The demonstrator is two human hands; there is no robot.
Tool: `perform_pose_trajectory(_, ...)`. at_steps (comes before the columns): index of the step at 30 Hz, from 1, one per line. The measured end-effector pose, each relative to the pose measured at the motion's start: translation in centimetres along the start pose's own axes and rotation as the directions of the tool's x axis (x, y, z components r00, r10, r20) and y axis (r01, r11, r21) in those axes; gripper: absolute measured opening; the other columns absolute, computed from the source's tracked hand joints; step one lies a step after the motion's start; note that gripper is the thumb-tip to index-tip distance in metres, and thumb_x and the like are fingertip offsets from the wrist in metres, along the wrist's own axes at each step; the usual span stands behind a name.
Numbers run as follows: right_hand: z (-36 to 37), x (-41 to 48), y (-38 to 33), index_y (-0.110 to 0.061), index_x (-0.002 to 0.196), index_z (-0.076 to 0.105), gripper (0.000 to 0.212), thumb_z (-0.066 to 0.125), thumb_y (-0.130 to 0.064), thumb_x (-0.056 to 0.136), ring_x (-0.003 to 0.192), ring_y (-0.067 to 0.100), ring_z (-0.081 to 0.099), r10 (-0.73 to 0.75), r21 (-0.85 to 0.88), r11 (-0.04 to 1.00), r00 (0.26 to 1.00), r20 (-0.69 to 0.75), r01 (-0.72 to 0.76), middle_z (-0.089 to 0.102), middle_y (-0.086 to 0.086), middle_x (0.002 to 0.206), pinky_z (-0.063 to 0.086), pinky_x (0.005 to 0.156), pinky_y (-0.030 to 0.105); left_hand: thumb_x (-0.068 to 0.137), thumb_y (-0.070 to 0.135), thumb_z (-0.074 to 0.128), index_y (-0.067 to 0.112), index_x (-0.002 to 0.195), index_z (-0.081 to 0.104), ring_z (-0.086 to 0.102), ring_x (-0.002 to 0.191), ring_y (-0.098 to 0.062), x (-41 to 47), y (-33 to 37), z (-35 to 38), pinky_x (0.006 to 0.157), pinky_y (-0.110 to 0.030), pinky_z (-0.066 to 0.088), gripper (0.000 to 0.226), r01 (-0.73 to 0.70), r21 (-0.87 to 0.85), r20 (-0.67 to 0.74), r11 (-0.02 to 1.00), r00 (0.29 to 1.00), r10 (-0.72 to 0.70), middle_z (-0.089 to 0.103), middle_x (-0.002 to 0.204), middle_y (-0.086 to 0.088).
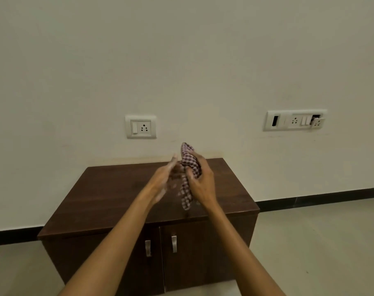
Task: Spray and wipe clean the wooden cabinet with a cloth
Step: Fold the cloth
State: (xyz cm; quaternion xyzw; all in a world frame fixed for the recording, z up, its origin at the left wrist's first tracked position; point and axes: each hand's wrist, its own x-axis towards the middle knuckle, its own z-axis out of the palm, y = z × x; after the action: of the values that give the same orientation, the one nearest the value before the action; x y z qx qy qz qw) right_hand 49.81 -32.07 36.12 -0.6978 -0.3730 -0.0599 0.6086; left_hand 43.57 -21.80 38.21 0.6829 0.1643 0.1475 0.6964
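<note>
**Checked cloth held above the cabinet top**

A red-and-white checked cloth [187, 178] is held up in the air over the dark wooden cabinet [109, 195], clear of its top. The cloth is bunched, with its upper end sticking up at 12 o'clock from the hands and a loose tail hanging down at 6 o'clock, ending just above the front edge of the cabinet top.

The right hand [200, 182] is curled round the cloth, the thumb and fingers closed over the bunched middle. The left hand [165, 179] is seen at 9 o'clock from the cloth, blurred; its fingers are stretched fairly straight up along the cloth's side, and whether they actually grip the fabric cannot be told.

The cabinet is set against a cream wall [181, 60], with two doors below its top. Two metal handles are fixed near the seam between the doors: the left handle [147, 248] and the right handle [174, 244], both at 6 o'clock from the hands.

On the wall, a single socket plate [140, 126] is mounted at 11 o'clock from the cloth, and a longer switch panel [295, 120] at 2 o'clock, well apart from it. A black skirting strip [323, 198] runs along the foot of the wall, above a pale floor [320, 248].
</note>
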Motion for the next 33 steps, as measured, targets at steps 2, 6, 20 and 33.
perform_pose_trajectory(2, 1.5, -0.1, -1.9, -0.020, 0.138, 0.037, 0.049, 0.050, -0.015, 0.091, 0.125, 0.015, 0.040, -0.057, 0.040, 0.998, 0.993, 0.103, 0.053, 0.039, 0.006, 0.144, 0.035, 0.107, 0.038, 0.085, 0.055, 0.045, 0.019, 0.093, 0.067, 0.062, 0.089, -0.019, -0.2, 2.4, -0.6, 0.074, -0.031, 0.047, 0.043, -0.044, 0.066, 0.019, 0.997, 0.999, 0.043, 0.068, 0.093, -0.003)
perform_pose_trajectory(6, 1.3, 0.2, -5.1, -0.010, 0.138, 0.038, 0.054, 0.034, -0.023, 0.086, 0.128, 0.013, 0.038, -0.058, 0.203, 0.979, 0.981, 0.188, 0.019, 0.039, 0.008, 0.144, 0.032, 0.110, 0.036, 0.082, 0.042, 0.059, 0.014, 0.075, 0.064, 0.063, 0.076, -0.019, -1.6, 5.9, -2.7, 0.060, -0.024, 0.046, 0.030, -0.097, 0.263, -0.109, 0.960, 0.986, 0.130, 0.068, 0.079, -0.003)
perform_pose_trajectory(20, 1.8, 2.7, -15.6, -0.011, 0.089, 0.069, 0.014, 0.059, -0.021, 0.088, 0.082, 0.019, 0.066, -0.022, 0.176, 0.984, 0.987, 0.157, -0.007, 0.069, 0.002, 0.084, 0.054, 0.076, 0.037, 0.071, 0.047, 0.071, 0.023, 0.099, 0.052, 0.067, 0.070, -0.016, -10.3, 12.7, -9.8, 0.057, -0.024, 0.053, 0.042, -0.265, 0.753, -0.055, 0.602, 0.887, 0.459, 0.069, 0.082, -0.004)
perform_pose_trajectory(33, 5.1, 0.8, -18.5, -0.017, 0.071, 0.058, 0.029, 0.049, -0.032, 0.094, 0.067, 0.014, 0.057, -0.049, 0.118, 0.992, 0.993, 0.108, 0.036, 0.060, -0.006, 0.066, 0.044, 0.069, 0.034, 0.094, 0.017, 0.044, 0.012, 0.073, 0.059, 0.059, 0.061, -0.011, -14.5, 11.2, -13.3, 0.052, -0.023, 0.051, 0.026, -0.188, -0.111, -0.418, 0.976, 0.900, 0.125, 0.063, 0.068, 0.000)
